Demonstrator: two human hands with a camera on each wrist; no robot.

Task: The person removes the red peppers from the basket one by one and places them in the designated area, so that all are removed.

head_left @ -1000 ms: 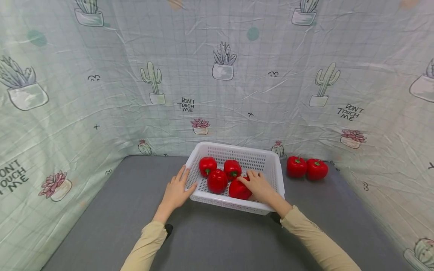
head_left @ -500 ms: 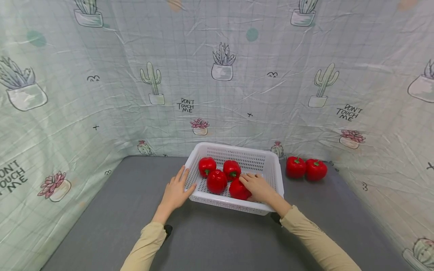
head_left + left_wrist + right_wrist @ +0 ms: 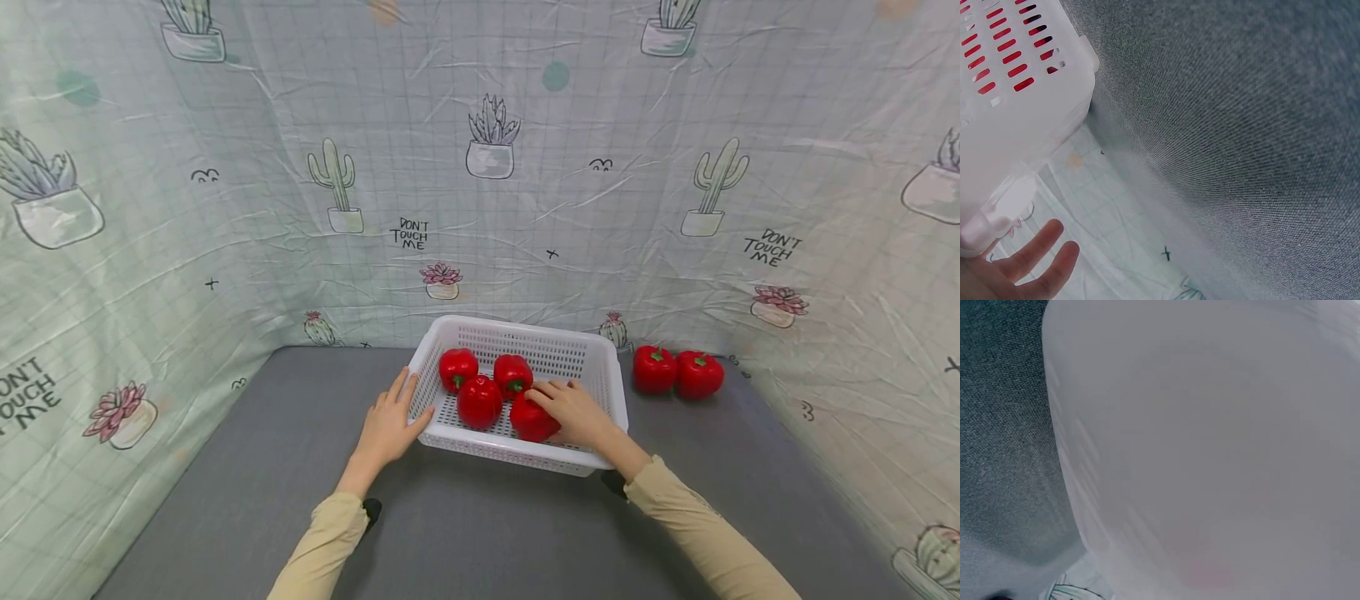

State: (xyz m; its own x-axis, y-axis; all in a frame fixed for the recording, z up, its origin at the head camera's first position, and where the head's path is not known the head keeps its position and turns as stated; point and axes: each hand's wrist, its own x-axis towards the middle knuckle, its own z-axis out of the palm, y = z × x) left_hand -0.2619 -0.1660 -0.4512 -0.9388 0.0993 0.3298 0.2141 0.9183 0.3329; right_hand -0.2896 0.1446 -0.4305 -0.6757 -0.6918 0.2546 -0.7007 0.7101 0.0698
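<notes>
A white perforated plastic basket [image 3: 592, 342] stands on the grey table with several red bell peppers in it. My right hand [image 3: 576, 414] reaches over its front right side and grips the nearest bell pepper [image 3: 533, 418], fingers over the top; the thumb is hidden. Left of that pepper sit three more: a front one [image 3: 480, 402], a back left one [image 3: 458, 368] and a back one [image 3: 513, 375]. My left hand [image 3: 387, 425] rests against the basket's left rim with straight fingers. In the left wrist view, two fingers [image 3: 1047, 269] extend past the rim.
Two more red bell peppers, one [image 3: 655, 369] beside the other [image 3: 699, 374], stand on the grey table [image 3: 465, 533] right of the basket. A patterned cloth [image 3: 555, 183] hangs behind and along both sides. The basket's wall [image 3: 1210, 437] fills most of the right wrist view.
My right hand's fingers have shifted over the front right pepper, which has moved very slightly to the right. The left hand and the basket stay in place.
</notes>
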